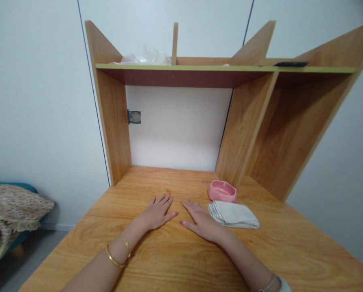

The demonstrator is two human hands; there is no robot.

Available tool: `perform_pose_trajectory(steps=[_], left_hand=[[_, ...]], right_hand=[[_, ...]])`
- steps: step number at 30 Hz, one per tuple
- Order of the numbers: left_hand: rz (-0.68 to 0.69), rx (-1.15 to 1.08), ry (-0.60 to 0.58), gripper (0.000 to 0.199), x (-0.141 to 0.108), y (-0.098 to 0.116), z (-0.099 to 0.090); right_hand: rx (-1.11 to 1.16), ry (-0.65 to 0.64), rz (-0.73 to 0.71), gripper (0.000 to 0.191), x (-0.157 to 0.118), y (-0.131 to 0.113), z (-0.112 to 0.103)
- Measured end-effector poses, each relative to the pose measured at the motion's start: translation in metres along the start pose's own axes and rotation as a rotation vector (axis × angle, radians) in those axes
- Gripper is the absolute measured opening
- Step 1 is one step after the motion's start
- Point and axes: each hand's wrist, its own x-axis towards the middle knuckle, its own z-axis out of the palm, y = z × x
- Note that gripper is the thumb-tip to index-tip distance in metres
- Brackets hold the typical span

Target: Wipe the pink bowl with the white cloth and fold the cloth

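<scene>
Near right hand (204, 224), folded whitish cloth (236, 215), pink faceted bowl (222, 197)

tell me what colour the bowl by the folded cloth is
The bowl is pink, best seen in the head view.

On the desk (169, 259), the left hand (156, 213) lies beside the right hand (201, 221). Right of both lies a cloth (234, 215), with a bowl (221, 196) just behind it. Behind them stands a shelf unit (116, 121), its upper board (199, 68) bearing a plastic bag (149, 57) at left.
</scene>
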Motion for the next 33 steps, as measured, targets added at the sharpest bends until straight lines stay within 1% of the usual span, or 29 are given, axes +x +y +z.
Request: perform_pose_trajectory(steps=[33], left_hand=[[0.010,0.004,-0.005,0.074,-0.0006,0.0004,-0.0011]], right_hand=[[-0.002,-0.009,0.001,0.073,-0.0001,0.0010,0.0005]])
